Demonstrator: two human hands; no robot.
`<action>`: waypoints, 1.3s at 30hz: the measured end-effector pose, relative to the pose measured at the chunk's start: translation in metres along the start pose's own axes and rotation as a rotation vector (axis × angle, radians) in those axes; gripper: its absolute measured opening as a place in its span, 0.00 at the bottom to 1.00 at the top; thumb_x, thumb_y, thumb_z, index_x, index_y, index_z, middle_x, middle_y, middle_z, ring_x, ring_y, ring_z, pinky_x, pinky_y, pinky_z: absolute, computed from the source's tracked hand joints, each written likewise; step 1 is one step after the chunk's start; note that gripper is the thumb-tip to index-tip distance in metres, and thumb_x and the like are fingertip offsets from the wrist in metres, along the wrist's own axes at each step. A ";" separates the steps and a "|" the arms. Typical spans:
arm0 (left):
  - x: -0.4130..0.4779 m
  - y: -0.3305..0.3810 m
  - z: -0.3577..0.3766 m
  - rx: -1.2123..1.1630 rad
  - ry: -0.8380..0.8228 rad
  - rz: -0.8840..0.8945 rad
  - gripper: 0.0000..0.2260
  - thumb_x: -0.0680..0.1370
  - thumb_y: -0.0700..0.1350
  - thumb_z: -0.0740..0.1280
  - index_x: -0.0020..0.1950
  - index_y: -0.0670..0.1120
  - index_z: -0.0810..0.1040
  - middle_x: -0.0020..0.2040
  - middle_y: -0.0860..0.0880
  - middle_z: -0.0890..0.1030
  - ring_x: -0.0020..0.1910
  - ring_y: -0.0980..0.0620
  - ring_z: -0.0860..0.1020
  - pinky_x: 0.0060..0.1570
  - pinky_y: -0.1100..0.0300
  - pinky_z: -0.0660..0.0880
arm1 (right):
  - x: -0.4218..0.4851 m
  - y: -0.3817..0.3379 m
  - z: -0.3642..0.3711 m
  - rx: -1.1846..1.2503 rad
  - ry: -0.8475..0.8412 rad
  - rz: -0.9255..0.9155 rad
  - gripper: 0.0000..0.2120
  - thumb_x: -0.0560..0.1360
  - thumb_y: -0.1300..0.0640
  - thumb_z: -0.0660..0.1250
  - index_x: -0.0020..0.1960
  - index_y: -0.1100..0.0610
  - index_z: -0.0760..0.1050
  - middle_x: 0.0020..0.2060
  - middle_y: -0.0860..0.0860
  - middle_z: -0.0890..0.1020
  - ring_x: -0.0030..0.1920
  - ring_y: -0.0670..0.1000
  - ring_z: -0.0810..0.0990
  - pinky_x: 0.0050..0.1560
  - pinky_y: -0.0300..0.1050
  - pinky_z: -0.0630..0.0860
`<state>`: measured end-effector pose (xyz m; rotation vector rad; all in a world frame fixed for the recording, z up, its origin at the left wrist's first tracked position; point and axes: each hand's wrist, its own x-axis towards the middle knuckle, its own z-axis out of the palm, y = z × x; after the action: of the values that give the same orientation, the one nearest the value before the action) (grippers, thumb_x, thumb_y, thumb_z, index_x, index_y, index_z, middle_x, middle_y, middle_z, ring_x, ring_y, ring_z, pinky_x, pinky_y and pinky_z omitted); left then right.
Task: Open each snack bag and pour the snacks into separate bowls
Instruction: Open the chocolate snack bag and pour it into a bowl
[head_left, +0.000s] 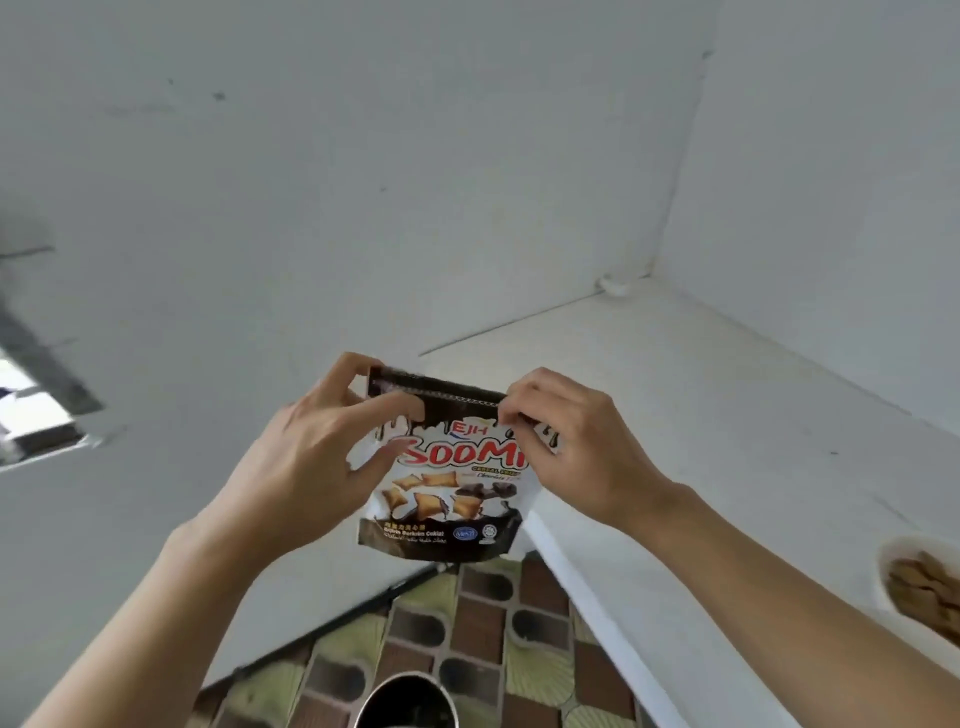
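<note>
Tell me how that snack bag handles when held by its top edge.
The snack bag hangs nearly flat from the left hand and right hand, so it is probably light and floppy. Its smooth printed film may be slippery; keep a firm grip.

I am viewing a white wall (363, 156) that is filling the upper left of the feed. A second wall (831, 156) is meeting it at a corner (670, 182) on the right. A white counter (701, 415) is sitting in that corner, touching both walls. Below its front edge, the floor (467, 623) is showing brown and green patterned tiles. At the left edge I am seeing a blurred, dark-framed opening (31, 400) with brightness inside. Soft, even light is falling on both walls.
</note>
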<state>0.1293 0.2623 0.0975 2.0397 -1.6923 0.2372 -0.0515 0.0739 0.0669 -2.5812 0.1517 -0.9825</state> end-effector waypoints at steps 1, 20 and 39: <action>-0.014 -0.006 -0.002 0.006 -0.032 -0.037 0.13 0.77 0.47 0.72 0.60 0.58 0.79 0.59 0.54 0.74 0.44 0.54 0.80 0.38 0.56 0.78 | -0.002 -0.006 0.013 0.030 -0.046 -0.016 0.05 0.77 0.66 0.68 0.52 0.60 0.80 0.48 0.50 0.80 0.45 0.48 0.81 0.42 0.45 0.82; -0.223 -0.157 0.192 -0.007 -0.278 -0.319 0.23 0.64 0.31 0.73 0.53 0.54 0.83 0.50 0.57 0.83 0.38 0.51 0.81 0.37 0.62 0.71 | -0.134 0.003 0.295 0.100 -0.521 0.226 0.18 0.74 0.73 0.66 0.58 0.57 0.82 0.54 0.46 0.82 0.56 0.45 0.79 0.58 0.40 0.77; -0.375 -0.260 0.489 -0.092 -0.479 -0.465 0.13 0.79 0.42 0.66 0.59 0.55 0.82 0.62 0.53 0.80 0.52 0.50 0.82 0.47 0.56 0.78 | -0.336 0.118 0.551 0.177 -0.752 0.364 0.17 0.79 0.68 0.62 0.65 0.58 0.78 0.64 0.51 0.79 0.66 0.50 0.75 0.68 0.48 0.73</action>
<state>0.2150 0.3987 -0.5515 2.4746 -1.3724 -0.5096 0.0634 0.2095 -0.5642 -2.4490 0.2956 0.1180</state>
